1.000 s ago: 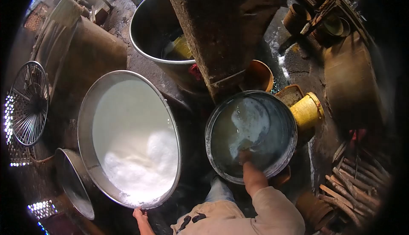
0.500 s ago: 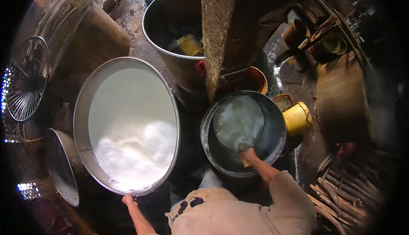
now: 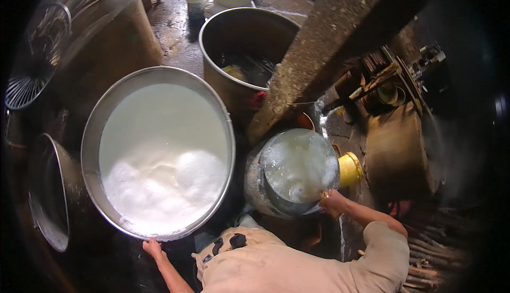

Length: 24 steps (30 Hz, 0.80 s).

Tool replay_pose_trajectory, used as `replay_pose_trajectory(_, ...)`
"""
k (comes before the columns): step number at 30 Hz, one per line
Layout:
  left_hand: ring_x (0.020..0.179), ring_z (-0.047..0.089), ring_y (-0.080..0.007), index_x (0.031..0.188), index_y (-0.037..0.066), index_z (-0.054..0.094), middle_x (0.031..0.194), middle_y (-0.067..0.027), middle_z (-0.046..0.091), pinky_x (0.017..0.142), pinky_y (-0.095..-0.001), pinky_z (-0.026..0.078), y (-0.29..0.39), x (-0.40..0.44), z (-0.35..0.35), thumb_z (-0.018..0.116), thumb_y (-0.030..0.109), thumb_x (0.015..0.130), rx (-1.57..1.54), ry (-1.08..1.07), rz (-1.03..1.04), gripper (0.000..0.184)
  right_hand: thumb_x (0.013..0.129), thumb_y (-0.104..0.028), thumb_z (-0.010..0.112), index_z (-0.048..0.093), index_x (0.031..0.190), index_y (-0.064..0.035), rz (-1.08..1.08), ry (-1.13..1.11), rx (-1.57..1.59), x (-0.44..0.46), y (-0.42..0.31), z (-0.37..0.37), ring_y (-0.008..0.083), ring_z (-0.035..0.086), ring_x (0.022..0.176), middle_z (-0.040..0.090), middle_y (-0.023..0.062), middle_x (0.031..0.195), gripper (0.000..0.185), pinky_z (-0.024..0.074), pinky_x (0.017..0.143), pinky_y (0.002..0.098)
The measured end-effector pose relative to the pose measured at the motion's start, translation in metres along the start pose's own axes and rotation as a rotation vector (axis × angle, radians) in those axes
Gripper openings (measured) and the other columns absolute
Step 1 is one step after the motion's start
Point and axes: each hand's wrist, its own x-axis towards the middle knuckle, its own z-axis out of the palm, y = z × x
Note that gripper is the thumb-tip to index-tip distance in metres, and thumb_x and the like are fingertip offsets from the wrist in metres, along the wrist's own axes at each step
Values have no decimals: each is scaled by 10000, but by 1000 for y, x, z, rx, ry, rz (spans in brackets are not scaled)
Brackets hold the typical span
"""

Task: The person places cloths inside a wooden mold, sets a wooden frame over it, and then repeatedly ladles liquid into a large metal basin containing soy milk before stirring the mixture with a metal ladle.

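My left hand (image 3: pixel 152 247) is closed on the near rim of a wide metal basin (image 3: pixel 89 187). The basin holds milky liquid (image 3: pixel 164 117) with thick white foam (image 3: pixel 164 192) in its nearer half. On the right, my right hand (image 3: pixel 333 202) is wrapped round the short handle of a large round dipper (image 3: pixel 300 165), which is full of cloudy, bubbly liquid. The dipper is above the mouth of a metal vat (image 3: pixel 255 187) and covers most of its opening. Its handle is largely hidden by my fingers.
Behind stands a tall metal vat (image 3: pixel 212 62) with something yellow inside. A slanting pillar (image 3: pixel 324 48) rises beside it. A yellow bucket (image 3: pixel 349 170) lies right of the dipper, firewood (image 3: pixel 430 256) lower right. At left are a tilted metal pan (image 3: pixel 53 197) and a wire fan guard (image 3: pixel 32 80).
My right hand has raised the dipper from inside the vat and moved slightly right. My left hand stays at the basin's rim. The camera view has shifted and tilted.
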Motion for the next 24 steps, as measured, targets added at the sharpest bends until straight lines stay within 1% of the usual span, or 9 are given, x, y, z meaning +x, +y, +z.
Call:
replay_pose_trajectory(5, 545, 573, -191, 834, -66, 528, 731, -144, 600, 397, -287, 445, 10, -6, -9, 599, -24, 743, -54, -58, 17, 123, 727, -11, 655, 554, 683, 7, 28, -92, 38, -21, -48, 63, 163, 516, 436, 530, 71, 550, 111, 423, 377, 316)
replay_pose_trajectory(10, 492, 547, -124, 856, -33, 579, 644, -73, 596, 376, -243, 411, 19, 4, -43, 641, 123, 779, -124, -273, -69, 185, 732, 3, 651, 504, 668, -33, -25, -324, 146, -36, -130, 182, 156, 508, 461, 503, 47, 577, 165, 418, 403, 313)
replay_pose_trajectory(11, 591, 591, -156, 926, -42, 575, 736, -92, 625, 478, -271, 460, 29, 10, -51, 648, 156, 790, -139, -275, -142, 251, 732, 1, 656, 498, 672, -41, -34, -352, 162, -33, -144, 213, 160, 510, 467, 502, 47, 584, 174, 421, 411, 316)
replay_pose_trajectory(12, 769, 615, -207, 1031, -59, 548, 889, -131, 641, 660, -320, 488, 16, 25, -51, 653, 186, 799, -198, -251, -69, 353, 729, -4, 663, 502, 693, -45, -56, -364, 152, -28, -155, 241, 165, 518, 483, 504, 51, 593, 170, 423, 423, 315)
replay_pose_trajectory(13, 927, 594, -255, 1109, -67, 514, 1012, -173, 624, 808, -346, 454, 33, 28, -60, 661, 207, 799, -106, -197, 0, 440, 726, -5, 660, 503, 708, -45, -69, -400, 153, -26, -170, 271, 160, 513, 485, 494, 47, 587, 163, 418, 419, 314)
replay_pose_trajectory(15, 979, 591, -316, 1148, -48, 502, 1044, -207, 614, 827, -373, 451, 13, 65, -57, 652, 225, 798, -98, -116, 112, 469, 749, -16, 634, 518, 732, -56, -105, -451, 175, -18, -194, 332, 155, 500, 461, 504, 45, 593, 123, 427, 417, 314)
replay_pose_trajectory(17, 962, 583, -380, 1093, -37, 517, 1002, -245, 609, 814, -413, 448, 39, 75, -69, 640, 229, 795, 99, -92, 178, 418, 753, -3, 617, 513, 733, -44, -105, -543, 233, 1, -211, 390, 155, 503, 469, 492, 41, 585, 113, 422, 414, 312)
replay_pose_trajectory(20, 881, 560, -457, 912, -32, 508, 886, -282, 595, 752, -482, 436, 49, 91, -70, 637, 242, 791, 252, -153, 277, 326, 758, 4, 598, 514, 734, -37, -103, -621, 293, 30, -231, 465, 157, 503, 469, 487, 39, 579, 97, 423, 413, 310)
replay_pose_trajectory(24, 894, 561, -465, 966, -28, 498, 930, -282, 599, 767, -507, 441, 43, 97, -67, 625, 273, 810, 282, -196, 235, 361, 757, -5, 595, 530, 728, -23, -130, -621, 297, 61, -249, 536, 162, 490, 452, 488, 49, 586, 74, 422, 406, 300)
